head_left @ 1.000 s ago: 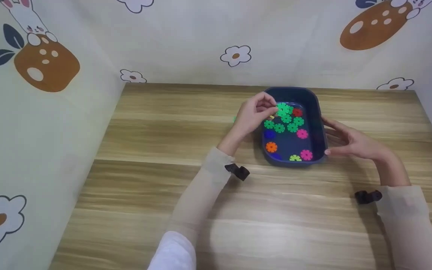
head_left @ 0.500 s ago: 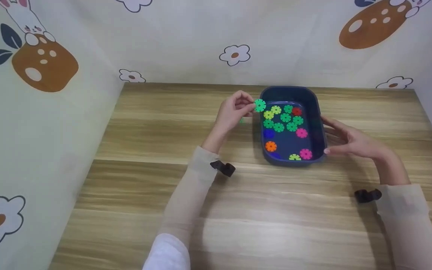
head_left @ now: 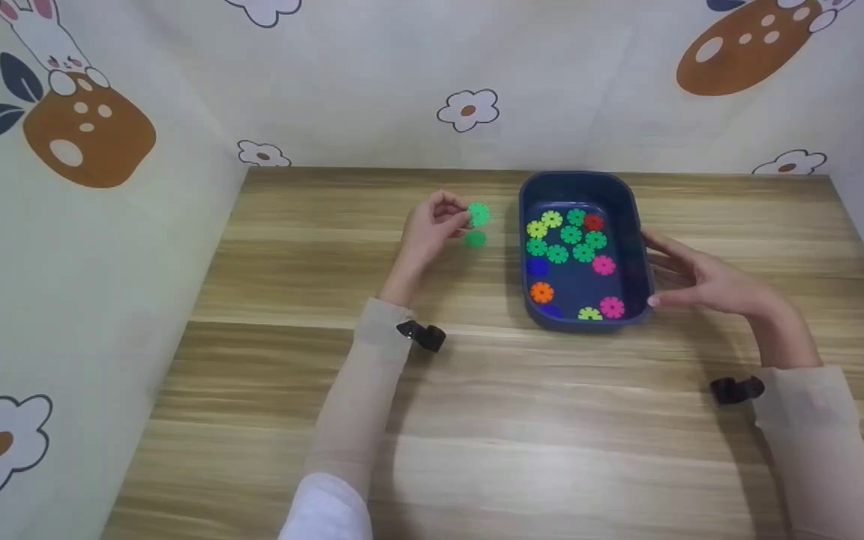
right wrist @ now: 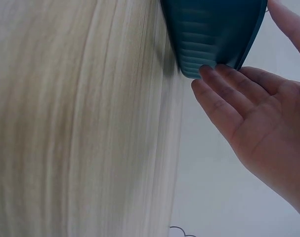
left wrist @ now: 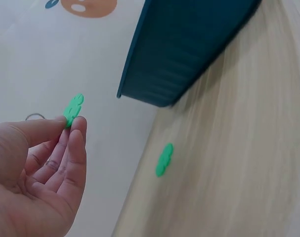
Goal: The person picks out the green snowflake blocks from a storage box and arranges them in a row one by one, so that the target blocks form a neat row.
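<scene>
My left hand pinches a green notched disc between thumb and index finger, left of the dark blue bin. In the left wrist view that held disc is seen nearly edge-on, above the table. Another green disc lies on the table just below it in the head view. Several green, yellow, pink, orange, red and blue discs lie inside the bin. My right hand rests its fingertips on the bin's right side, its fingers nearly straight, as the right wrist view also shows at the bin's wall.
The bin stands on the wooden table near its back edge. Behind and to the left rise pale walls printed with flowers and fruit. A small black device is strapped on each wrist.
My left hand has come up out of the bin with a green disc and moved left, over the table. Two yellow discs in the bin are now uncovered. The right hand has stayed put.
</scene>
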Available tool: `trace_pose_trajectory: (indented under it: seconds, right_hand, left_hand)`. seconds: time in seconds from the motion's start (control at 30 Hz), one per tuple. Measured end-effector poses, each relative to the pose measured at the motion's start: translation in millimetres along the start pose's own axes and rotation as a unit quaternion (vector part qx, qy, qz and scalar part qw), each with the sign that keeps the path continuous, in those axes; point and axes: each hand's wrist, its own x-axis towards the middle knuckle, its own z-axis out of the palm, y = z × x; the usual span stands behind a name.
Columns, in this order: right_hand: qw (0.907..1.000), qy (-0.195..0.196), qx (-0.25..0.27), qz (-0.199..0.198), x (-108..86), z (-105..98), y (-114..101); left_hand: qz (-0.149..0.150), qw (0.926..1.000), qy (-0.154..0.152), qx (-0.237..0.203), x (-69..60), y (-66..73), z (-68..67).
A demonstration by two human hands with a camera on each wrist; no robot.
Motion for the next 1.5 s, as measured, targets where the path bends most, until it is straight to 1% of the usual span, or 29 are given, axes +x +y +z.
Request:
trace_pose_trajectory:
  seconds: [0.17, 0.37, 0.57, 0.67, 0.83, 0.93, 1.07, 1.23, 1.5]
  right_hand:
    - [0.9999, -0.006, 0.008, -0.001, 0.1, -1, 2]
    - [0.9999, -0.003, 0.005, 0.009, 0.6, 0, 1]
    - [0.9999, -0.002, 0.006, 0.009, 0.1, 1, 0]
    - [1.0000, -0.001, 0.006, 0.002, 0.0, 0, -1]
    - [0.9999, -0.001, 0.004, -0.014, -0.3, 1, -2]
    - [0.9999, 0.001, 0.001, -0.016, -1.0, 1, -2]
    - [0.9999, 0.002, -0.003, -0.011, -1.3, 1, -2]
    - [0.9999, 0.005, -0.007, -0.008, -2.3, 1, -3]
    - [0.9999, 0.010, -0.013, 0.002, -2.5, 2, -5]
  left_hand:
    - [-0.011, 0.9997, 0.012, 0.019, 3.6, -9.1, -8.8]
    - [-0.018, 0.9983, 0.019, 0.051, 5.3, -19.9, -17.4]
    - [-0.037, 0.9978, 0.021, 0.050, 6.3, -28.5, -22.2]
    - [-0.047, 0.9973, 0.021, 0.053, 7.1, -31.1, -23.2]
    - [-0.062, 0.9948, 0.016, 0.079, 7.8, -34.3, -24.2]
    - [-0.070, 0.9933, 0.014, 0.091, 8.6, -35.9, -24.6]
    - [-0.074, 0.9929, 0.014, 0.092, 10.0, -38.7, -24.6]
    - [-0.071, 0.9928, 0.014, 0.096, 11.0, -41.4, -23.6]
    - [-0.065, 0.9876, 0.017, 0.142, 11.0, -40.3, -21.3]
